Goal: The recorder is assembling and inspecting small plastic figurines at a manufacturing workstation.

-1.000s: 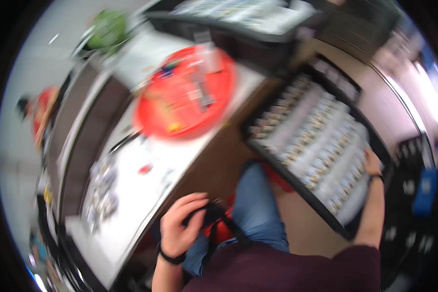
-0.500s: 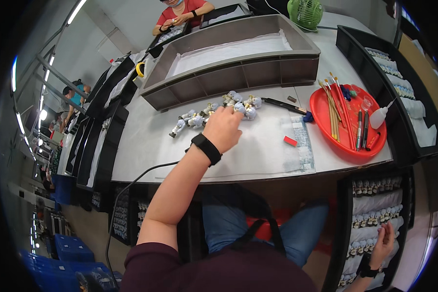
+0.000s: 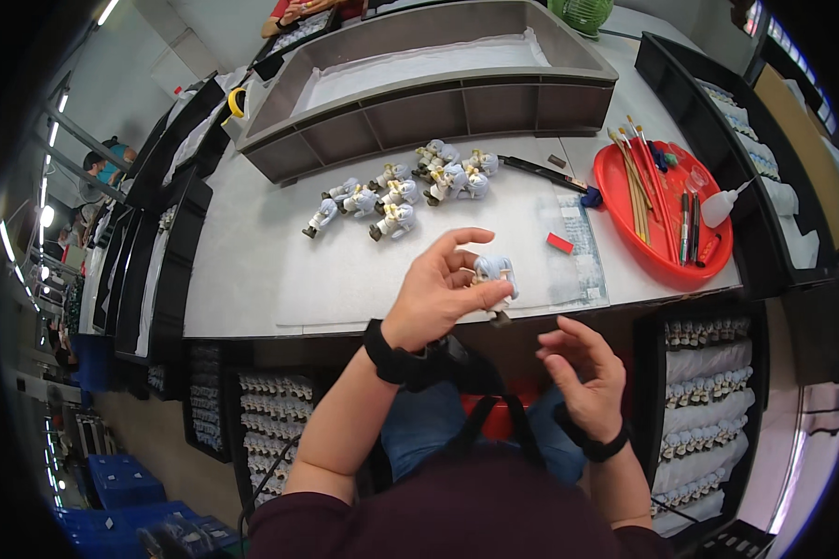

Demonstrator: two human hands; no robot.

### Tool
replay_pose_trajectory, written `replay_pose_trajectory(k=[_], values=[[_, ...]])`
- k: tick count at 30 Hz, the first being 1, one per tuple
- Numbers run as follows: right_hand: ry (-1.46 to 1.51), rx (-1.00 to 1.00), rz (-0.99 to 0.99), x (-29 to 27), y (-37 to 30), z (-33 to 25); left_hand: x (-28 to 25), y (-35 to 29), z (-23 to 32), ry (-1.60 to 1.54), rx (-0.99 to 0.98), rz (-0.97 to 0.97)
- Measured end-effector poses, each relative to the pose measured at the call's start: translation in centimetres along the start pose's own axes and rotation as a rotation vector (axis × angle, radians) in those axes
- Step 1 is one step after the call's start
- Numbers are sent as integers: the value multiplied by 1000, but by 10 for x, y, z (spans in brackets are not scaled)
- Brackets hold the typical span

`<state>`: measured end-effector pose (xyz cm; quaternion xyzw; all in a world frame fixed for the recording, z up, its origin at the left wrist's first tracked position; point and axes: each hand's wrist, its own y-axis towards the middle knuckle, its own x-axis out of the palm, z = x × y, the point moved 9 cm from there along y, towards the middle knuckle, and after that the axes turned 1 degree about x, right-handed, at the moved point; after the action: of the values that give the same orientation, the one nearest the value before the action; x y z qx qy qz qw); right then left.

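A small figurine (image 3: 496,272) with pale blue hair is pinched between the thumb and fingers of my left hand (image 3: 443,291), just over the table's front edge. Close by on the right, my right hand (image 3: 584,374) hangs in the air with curled fingers apart and nothing in them. Several similar figurines (image 3: 396,192) lie in a loose cluster on the white tabletop (image 3: 242,279), beyond my left hand. A black pen-like tool (image 3: 536,170) rests to the right of that cluster. Nearer me is a small red block (image 3: 559,243).
A large grey bin (image 3: 419,112) lined with white cloth stands at the back. On the right, a red bowl (image 3: 615,219) holds brushes, pens and a white squeeze bottle (image 3: 721,205). Black trays of figurines (image 3: 704,391) sit below table height on both sides. A co-worker's hands (image 3: 294,11) show at the far edge.
My left hand has come back from the cluster toward me, lifting a figurine. My right hand has left the lower right tray and moved in beside it. The view has shifted slightly.
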<state>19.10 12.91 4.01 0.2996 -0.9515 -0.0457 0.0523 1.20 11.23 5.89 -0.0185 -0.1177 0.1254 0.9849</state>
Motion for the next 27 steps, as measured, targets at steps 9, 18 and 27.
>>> replay_pose_trajectory(k=[9, 18, 27], values=[[260, 95, 47, 27, 7, 12, 14, -18, -39, -249, -142, -71], [301, 180, 72, 19, 0, 24, 15, -19, -53, -278, -86, -105], [291, 161, 83, 16, -3, 30, 14, -22, -52, -286, -49, -92]])
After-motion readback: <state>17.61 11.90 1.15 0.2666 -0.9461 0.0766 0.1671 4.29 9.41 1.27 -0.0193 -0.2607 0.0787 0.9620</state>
